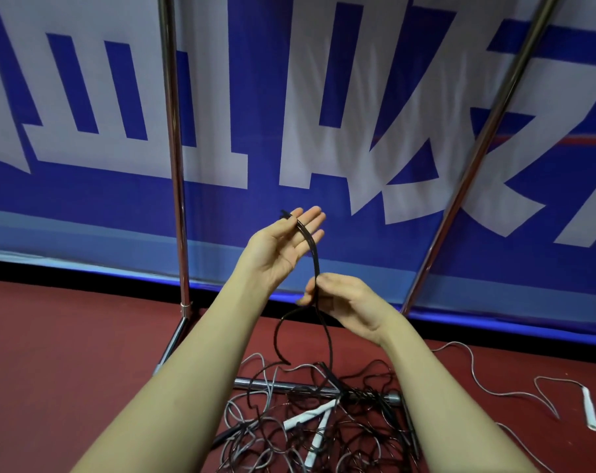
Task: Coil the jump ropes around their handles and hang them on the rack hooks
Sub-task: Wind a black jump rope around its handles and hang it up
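Rope (315, 261), thin, black, doubled, looped.

Only lettering you've got is on the far blue banner (324, 206) behind the rack poles: huge white block strokes, likely Chinese characters, cropped at the top edge and cut by the poles, so you can't read a full character. No numbers, logos or brand marks legible on it. Nothing printed that you can make out on the white handles (310, 414) in the near rope pile on the floor
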